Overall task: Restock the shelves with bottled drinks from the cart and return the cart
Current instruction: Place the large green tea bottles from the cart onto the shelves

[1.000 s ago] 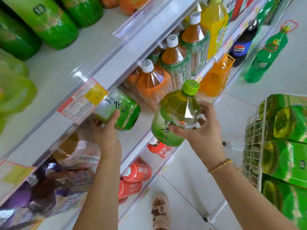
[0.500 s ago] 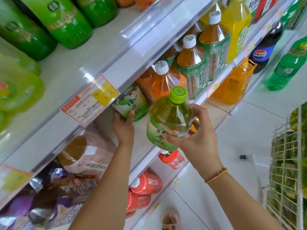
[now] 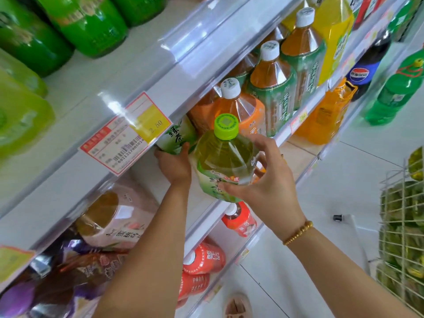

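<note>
A green tea bottle [image 3: 220, 161] with a lime cap and green label stands at the front edge of the middle shelf [image 3: 206, 210]. My right hand [image 3: 263, 180] wraps its side and shoulder. Further in, under the price rail, a second green tea bottle [image 3: 175, 138] is mostly hidden, and my left hand [image 3: 175, 165] presses against its base. The wire cart [image 3: 401, 226] at the right edge holds several more green-labelled bottles.
Orange and brown tea bottles [image 3: 270, 88] with white caps fill the shelf to the right. A price tag [image 3: 128, 134] hangs on the rail above. Red bottles [image 3: 202, 258] sit on the lower shelf, green bottles [image 3: 87, 24] on the top one. White tiled floor lies between shelf and cart.
My right hand brought the lime-capped bottle up and in to the shelf edge. My left hand pushed the other bottle deeper under the rail. The view shifted, so the cart slid rightward.
</note>
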Demonstrator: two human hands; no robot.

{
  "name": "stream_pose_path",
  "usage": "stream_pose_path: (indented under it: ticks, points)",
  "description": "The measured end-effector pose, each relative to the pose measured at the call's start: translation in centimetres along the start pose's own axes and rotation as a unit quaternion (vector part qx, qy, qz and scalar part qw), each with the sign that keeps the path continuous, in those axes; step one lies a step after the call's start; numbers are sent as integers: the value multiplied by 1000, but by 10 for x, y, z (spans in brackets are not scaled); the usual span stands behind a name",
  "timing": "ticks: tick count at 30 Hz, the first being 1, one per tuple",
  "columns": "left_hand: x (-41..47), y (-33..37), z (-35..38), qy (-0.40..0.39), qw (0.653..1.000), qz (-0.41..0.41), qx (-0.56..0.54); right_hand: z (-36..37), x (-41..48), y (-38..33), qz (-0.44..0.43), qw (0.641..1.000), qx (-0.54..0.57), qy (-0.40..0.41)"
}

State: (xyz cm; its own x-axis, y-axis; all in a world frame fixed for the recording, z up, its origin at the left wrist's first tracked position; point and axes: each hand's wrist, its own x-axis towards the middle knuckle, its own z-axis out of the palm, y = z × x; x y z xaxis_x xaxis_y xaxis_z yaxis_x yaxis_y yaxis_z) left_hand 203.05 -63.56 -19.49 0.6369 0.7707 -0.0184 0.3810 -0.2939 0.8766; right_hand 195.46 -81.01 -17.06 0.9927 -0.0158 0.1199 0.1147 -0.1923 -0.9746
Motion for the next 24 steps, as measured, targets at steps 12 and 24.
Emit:
stream_pose_path:
  ticks: [12, 24]
  points:
    - [-74, -39, -81, -170, 982, 79, -35, 67, 0, -8, -11, 995, 73, -73]
    - [-81, -62, -57, -50, 995, 20, -85, 112, 38, 19, -44, 969, -105, -217]
